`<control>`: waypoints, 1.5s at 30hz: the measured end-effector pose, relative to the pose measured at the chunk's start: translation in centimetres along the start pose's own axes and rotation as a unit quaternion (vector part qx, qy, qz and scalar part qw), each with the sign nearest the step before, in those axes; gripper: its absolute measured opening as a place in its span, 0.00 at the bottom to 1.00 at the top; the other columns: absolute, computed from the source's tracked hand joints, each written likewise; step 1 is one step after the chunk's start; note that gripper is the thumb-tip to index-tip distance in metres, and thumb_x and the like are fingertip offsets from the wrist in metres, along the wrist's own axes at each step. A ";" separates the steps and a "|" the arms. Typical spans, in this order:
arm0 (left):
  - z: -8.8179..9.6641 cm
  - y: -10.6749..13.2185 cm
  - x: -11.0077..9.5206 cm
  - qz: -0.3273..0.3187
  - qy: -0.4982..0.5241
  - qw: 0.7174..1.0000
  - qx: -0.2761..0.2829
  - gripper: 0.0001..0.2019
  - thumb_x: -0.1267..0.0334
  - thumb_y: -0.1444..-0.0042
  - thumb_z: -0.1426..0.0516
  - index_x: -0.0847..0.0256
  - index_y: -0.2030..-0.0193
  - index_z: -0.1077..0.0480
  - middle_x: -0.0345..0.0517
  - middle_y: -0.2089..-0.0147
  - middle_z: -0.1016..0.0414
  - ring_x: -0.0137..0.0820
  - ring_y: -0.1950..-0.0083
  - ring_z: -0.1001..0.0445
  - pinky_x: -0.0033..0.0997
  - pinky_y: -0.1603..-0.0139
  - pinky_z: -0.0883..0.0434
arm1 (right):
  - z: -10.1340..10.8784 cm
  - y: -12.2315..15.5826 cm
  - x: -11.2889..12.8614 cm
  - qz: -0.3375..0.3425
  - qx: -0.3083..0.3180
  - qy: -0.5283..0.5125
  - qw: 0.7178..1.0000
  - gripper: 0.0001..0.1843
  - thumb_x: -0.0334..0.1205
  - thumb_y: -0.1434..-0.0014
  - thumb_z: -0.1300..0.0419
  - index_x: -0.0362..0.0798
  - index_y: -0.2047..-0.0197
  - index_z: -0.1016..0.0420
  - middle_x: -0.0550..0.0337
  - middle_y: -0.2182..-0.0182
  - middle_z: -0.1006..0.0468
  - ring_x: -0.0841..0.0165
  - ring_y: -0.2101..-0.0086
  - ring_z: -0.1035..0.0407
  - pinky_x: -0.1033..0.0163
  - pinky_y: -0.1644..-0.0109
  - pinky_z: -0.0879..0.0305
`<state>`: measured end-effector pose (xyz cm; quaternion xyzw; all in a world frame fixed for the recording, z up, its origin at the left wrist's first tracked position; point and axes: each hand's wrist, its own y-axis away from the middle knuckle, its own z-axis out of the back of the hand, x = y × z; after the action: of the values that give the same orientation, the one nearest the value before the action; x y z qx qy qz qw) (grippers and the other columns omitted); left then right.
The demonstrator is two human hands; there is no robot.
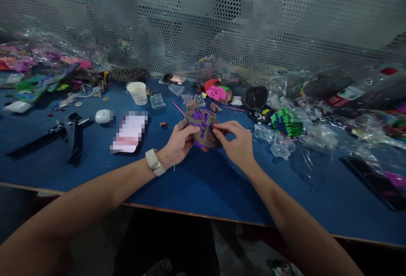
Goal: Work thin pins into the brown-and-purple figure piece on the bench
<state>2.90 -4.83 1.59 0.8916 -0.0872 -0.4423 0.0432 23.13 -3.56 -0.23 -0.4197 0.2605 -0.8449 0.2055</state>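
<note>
A grey-brown modelling clay figure (207, 140) with purple clay patches is held just above the blue table, its shape like a turtle with a stubby head at the top. My left hand (180, 144) grips its left side, thumb lying on the upper face and fingers hidden beneath. At the figure's right side, my right hand (236, 140) has thumb and forefinger pinched together at a small purple clay piece (211, 127), which touches the surface. A thin pink stick (178, 108) lies behind the figure, and a brown clay scrap (164, 124) rests to its left.
A lit phone (130, 132), white earphone case (103, 116), black folding stand (74, 136) and paper cup (137, 93) stand left. Right are a green-blue clay piece (287, 122), plastic wrappers (279, 145) and a dark phone (374, 181). A perforated metal screen (190, 26) rises behind.
</note>
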 end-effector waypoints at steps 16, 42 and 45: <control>0.0 0.0 -0.2 0.001 -0.013 1.000 -0.006 0.12 0.66 0.56 0.29 0.58 0.70 0.29 0.34 0.73 0.23 0.25 0.74 0.26 0.24 0.70 0.26 | 0.7 -0.4 -0.2 0.087 0.033 0.042 0.995 0.10 0.37 0.26 0.35 0.56 0.52 0.10 0.55 0.59 0.11 0.58 0.58 0.17 0.50 0.54 0.19; 0.3 -0.3 -0.3 -0.002 -0.030 1.000 0.010 0.17 0.62 0.56 0.28 0.55 0.73 0.33 0.36 0.76 0.30 0.31 0.71 0.25 0.31 0.69 0.26 | 0.8 -0.3 -0.1 0.052 0.026 0.025 0.998 0.07 0.40 0.29 0.33 0.55 0.53 0.12 0.54 0.59 0.13 0.59 0.61 0.18 0.51 0.57 0.18; 0.4 -0.3 -0.2 -0.014 -0.031 0.999 0.020 0.16 0.62 0.57 0.27 0.56 0.72 0.31 0.35 0.77 0.31 0.31 0.72 0.26 0.31 0.68 0.25 | 0.8 -0.2 0.0 0.052 0.027 0.017 0.998 0.07 0.40 0.28 0.33 0.55 0.53 0.12 0.54 0.58 0.13 0.59 0.60 0.18 0.51 0.57 0.18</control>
<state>2.50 -4.50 1.45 0.8792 -0.0851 -0.4685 0.0168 23.75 -3.59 0.27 -0.3858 0.2622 -0.8467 0.2560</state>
